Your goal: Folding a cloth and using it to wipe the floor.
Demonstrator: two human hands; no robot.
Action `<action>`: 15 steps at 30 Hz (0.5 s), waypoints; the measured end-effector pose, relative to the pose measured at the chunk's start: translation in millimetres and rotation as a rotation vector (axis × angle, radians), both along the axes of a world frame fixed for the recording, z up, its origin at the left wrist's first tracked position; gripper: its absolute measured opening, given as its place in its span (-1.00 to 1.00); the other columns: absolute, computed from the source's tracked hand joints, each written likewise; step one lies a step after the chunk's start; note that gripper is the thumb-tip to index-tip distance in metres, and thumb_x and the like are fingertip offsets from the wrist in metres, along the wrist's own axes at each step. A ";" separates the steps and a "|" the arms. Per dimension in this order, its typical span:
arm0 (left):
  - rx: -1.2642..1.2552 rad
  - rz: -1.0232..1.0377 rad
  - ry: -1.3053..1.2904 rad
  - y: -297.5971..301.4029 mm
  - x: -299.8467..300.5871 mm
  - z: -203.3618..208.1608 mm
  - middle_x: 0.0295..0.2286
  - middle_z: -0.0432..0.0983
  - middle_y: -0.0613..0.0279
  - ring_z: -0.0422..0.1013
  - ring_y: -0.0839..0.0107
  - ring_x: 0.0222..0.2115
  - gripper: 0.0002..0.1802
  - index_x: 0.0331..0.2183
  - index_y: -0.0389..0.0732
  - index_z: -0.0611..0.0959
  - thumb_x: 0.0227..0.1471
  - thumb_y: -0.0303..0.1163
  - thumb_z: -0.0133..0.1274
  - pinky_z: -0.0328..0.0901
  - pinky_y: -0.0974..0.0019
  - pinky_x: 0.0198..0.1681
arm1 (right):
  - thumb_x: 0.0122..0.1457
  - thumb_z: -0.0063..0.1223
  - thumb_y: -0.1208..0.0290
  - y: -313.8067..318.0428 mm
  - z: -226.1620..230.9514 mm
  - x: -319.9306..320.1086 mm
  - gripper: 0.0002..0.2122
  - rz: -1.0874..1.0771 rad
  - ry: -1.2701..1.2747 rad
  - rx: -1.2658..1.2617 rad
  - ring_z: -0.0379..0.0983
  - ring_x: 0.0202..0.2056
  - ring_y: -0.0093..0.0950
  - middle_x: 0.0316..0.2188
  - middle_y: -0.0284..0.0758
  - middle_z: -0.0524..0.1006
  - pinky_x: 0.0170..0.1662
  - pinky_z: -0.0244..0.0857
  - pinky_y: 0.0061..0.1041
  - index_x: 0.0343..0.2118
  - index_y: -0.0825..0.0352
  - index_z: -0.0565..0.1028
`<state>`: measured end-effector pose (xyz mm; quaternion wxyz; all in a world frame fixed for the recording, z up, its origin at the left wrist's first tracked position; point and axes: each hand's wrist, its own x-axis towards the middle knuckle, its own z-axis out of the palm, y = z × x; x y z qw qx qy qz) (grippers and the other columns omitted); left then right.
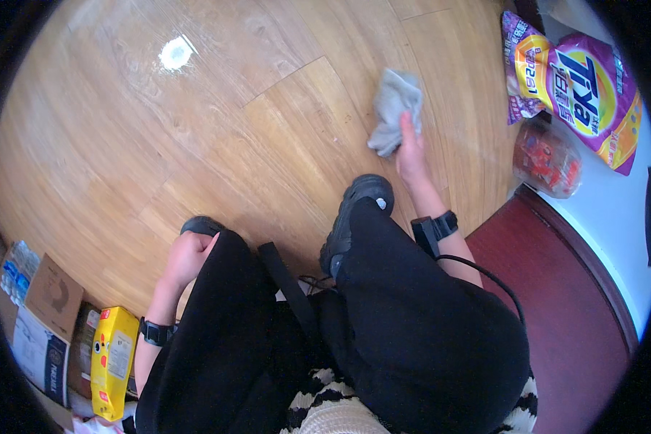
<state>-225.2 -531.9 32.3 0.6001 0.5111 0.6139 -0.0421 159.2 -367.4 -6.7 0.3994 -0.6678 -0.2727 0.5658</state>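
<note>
My right hand (411,155) grips a grey cloth (398,101) by its near right side, thumb on top and the other fingers hidden beneath. The crumpled, folded cloth is over the wood-patterned floor (217,152), beyond my right shoe (362,210). Against my left knee rests my left hand (189,258), curled into a fist, with nothing visible in it. My left shoe (202,225) shows just beyond that hand. Black trousers (412,304) cover my bent legs.
At the right, purple and yellow detergent bags (593,94) stand by a clear container with red contents (547,160). A dark red panel (535,282) lies beside my right leg. Cardboard boxes (54,296) and a yellow package (113,362) are at the lower left.
</note>
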 end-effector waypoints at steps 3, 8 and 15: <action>-0.006 -0.010 0.023 4.0 -0.5 6.4 -0.73 0.32 -0.07 0.32 0.01 -0.66 -0.46 -0.74 -0.27 0.49 0.08 -0.08 -0.10 0.22 0.19 -0.60 | 0.20 -0.09 0.11 11.8 6.7 -36.4 -0.50 0.183 0.013 -0.056 0.29 -0.03 -0.49 -0.03 -0.28 0.38 0.05 0.13 -0.50 0.04 0.45 0.27; 0.012 0.003 0.038 8.8 2.9 13.6 -0.72 0.32 -0.08 0.31 0.01 -0.66 -0.45 -0.74 -0.27 0.50 0.08 -0.06 -0.11 0.23 0.18 -0.58 | 0.18 -0.06 0.14 29.9 -5.6 -74.2 -0.52 0.357 -0.021 0.112 0.30 -0.08 -0.55 -0.09 -0.31 0.40 0.00 0.16 -0.55 0.02 0.43 0.27; -0.008 -0.004 0.041 9.0 5.9 15.0 -0.73 0.31 -0.09 0.30 -0.01 -0.66 -0.43 -0.74 -0.29 0.49 0.08 -0.05 -0.11 0.22 0.17 -0.58 | 0.13 -0.01 0.12 84.6 -9.9 -120.4 -0.57 0.754 -0.075 0.286 0.37 -0.15 -0.43 -0.19 -0.25 0.45 -0.03 0.19 -0.49 -0.12 0.44 0.40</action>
